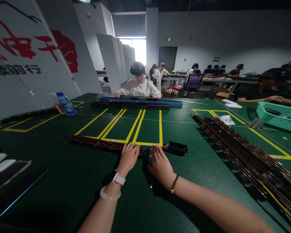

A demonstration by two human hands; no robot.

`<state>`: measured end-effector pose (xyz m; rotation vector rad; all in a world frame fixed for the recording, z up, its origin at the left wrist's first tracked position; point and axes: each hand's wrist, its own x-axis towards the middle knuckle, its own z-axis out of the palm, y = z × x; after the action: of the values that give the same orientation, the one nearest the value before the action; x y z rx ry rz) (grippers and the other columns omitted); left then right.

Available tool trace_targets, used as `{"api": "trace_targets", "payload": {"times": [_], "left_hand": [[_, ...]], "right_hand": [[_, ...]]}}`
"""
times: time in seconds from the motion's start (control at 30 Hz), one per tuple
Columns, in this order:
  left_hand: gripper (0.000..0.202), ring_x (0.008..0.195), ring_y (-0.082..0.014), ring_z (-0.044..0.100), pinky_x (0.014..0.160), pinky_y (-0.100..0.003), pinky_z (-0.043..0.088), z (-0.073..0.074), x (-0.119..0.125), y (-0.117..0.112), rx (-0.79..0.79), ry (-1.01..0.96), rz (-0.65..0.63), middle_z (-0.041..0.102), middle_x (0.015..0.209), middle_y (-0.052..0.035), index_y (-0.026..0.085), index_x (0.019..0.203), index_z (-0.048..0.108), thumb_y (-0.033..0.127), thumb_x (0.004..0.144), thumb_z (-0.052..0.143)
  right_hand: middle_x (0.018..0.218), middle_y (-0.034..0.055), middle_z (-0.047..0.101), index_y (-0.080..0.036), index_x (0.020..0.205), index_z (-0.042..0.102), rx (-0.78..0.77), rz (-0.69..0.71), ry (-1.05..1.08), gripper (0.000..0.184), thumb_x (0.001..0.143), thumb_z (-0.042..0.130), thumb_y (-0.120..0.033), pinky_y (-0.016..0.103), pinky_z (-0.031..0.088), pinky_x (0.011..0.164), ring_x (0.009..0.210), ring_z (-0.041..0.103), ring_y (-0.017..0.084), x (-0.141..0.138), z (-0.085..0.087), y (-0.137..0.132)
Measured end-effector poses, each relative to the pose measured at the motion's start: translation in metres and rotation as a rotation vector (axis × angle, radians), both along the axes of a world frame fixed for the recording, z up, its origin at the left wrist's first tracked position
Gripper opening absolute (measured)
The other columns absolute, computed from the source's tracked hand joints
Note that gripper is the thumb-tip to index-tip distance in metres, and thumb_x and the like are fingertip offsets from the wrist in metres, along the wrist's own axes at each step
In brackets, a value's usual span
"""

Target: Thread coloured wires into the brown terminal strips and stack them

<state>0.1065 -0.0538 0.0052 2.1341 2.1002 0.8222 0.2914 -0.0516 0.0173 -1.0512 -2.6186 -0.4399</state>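
Observation:
A long black strip with red and dark wires (97, 143) lies across the green table in front of me. My left hand (128, 158) rests on its right part, fingers stretched forward and flat over the wires. My right hand (160, 163) lies just beside it, fingers extended onto the strip's right end. A small black rectangular tray piece (178, 148) sits right of my right hand. Neither hand grips anything that I can make out.
A big pile of wired strips (244, 155) runs along the right. Yellow tape boxes (131, 129) mark the table. A water bottle (66, 104) stands far left, a teal basket (281, 116) far right. A person (138, 85) across handles long black and blue strips (135, 103).

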Motion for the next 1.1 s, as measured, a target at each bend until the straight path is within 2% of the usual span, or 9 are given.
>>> {"api": "trace_targets", "payload": {"times": [0.13,0.3,0.4,0.5,0.6,0.7,0.87,0.93,1.1], "left_hand": [[0.043,0.124,-0.0246,0.043,0.112,-0.046,0.015,-0.001,0.001,0.002,0.015,0.026,0.004,0.057,0.125,-0.0085,0.021,0.114,0.063,0.037,0.094,0.029],[0.042,0.123,-0.0212,0.044,0.113,-0.045,0.017,-0.007,-0.001,0.004,0.033,0.06,0.001,0.058,0.122,-0.0031,0.024,0.114,0.062,0.038,0.096,0.026],[0.041,0.123,-0.0204,0.043,0.113,-0.045,0.016,-0.008,-0.003,0.005,0.033,0.041,-0.008,0.059,0.121,-0.0013,0.026,0.113,0.062,0.038,0.096,0.027],[0.038,0.123,-0.0198,0.043,0.113,-0.046,0.016,-0.006,-0.005,0.004,0.003,0.005,-0.028,0.059,0.121,0.0002,0.027,0.112,0.062,0.037,0.095,0.029],[0.037,0.123,-0.0191,0.043,0.113,-0.047,0.016,-0.003,-0.006,0.004,-0.028,-0.026,-0.051,0.059,0.122,0.0012,0.029,0.113,0.061,0.037,0.095,0.03],[0.038,0.124,-0.0194,0.042,0.112,-0.047,0.016,-0.003,-0.007,0.004,-0.041,-0.035,-0.053,0.058,0.123,0.0008,0.029,0.114,0.061,0.038,0.095,0.029],[0.037,0.126,-0.0222,0.04,0.112,-0.05,0.015,-0.01,-0.006,0.008,-0.02,0.005,-0.037,0.055,0.127,-0.001,0.029,0.115,0.06,0.042,0.094,0.033],[0.036,0.126,-0.0228,0.04,0.112,-0.05,0.013,-0.012,-0.004,0.011,-0.004,0.02,-0.025,0.054,0.128,-0.002,0.028,0.114,0.06,0.042,0.093,0.034],[0.036,0.127,-0.0222,0.038,0.111,-0.05,0.013,-0.01,-0.002,0.022,-0.034,-0.01,-0.035,0.053,0.131,-0.0014,0.028,0.112,0.061,0.042,0.093,0.034]], "right_hand": [[0.14,0.029,0.033,0.009,0.134,0.039,-0.208,-0.11,0.122,0.081,0.075,0.064,-0.039,0.05,0.023,0.113,0.133,0.029,0.036,0.014,0.0,-0.006],[0.143,0.0215,0.033,0.005,0.138,0.035,-0.479,-0.139,0.154,0.074,0.075,0.06,-0.026,0.04,0.027,0.113,0.134,0.03,0.029,0.022,0.001,-0.006],[0.142,0.0166,0.037,-0.002,0.14,0.036,-0.522,-0.077,0.142,0.063,0.077,0.043,-0.003,0.035,0.03,0.112,0.132,0.035,0.023,0.034,0.0,0.002],[0.14,0.0098,0.043,-0.014,0.142,0.036,-0.533,0.065,0.148,0.07,0.075,0.034,0.007,0.029,0.04,0.104,0.125,0.045,0.016,0.053,-0.004,0.016],[0.133,0.0079,0.051,-0.018,0.14,0.038,-0.448,0.196,0.121,0.063,0.081,0.036,0.004,0.029,0.043,0.102,0.119,0.05,0.015,0.066,-0.006,0.034],[0.122,0.0102,0.058,-0.016,0.136,0.045,-0.204,0.24,0.025,0.049,0.088,0.039,-0.005,0.036,0.04,0.104,0.116,0.052,0.019,0.068,-0.007,0.043],[0.141,0.0173,0.038,-0.005,0.134,0.046,0.134,0.196,-0.058,0.045,0.09,0.043,-0.016,0.045,0.027,0.112,0.13,0.035,0.028,0.051,-0.014,0.038],[0.143,0.0197,0.034,-0.004,0.137,0.041,0.17,0.108,-0.04,0.049,0.091,0.045,-0.022,0.048,0.025,0.111,0.132,0.032,0.031,0.04,-0.019,0.037],[0.122,0.0215,0.055,-0.003,0.129,0.048,0.132,-0.047,-0.034,0.052,0.091,0.048,-0.037,0.051,0.026,0.106,0.118,0.046,0.032,0.017,-0.02,0.059]]}}
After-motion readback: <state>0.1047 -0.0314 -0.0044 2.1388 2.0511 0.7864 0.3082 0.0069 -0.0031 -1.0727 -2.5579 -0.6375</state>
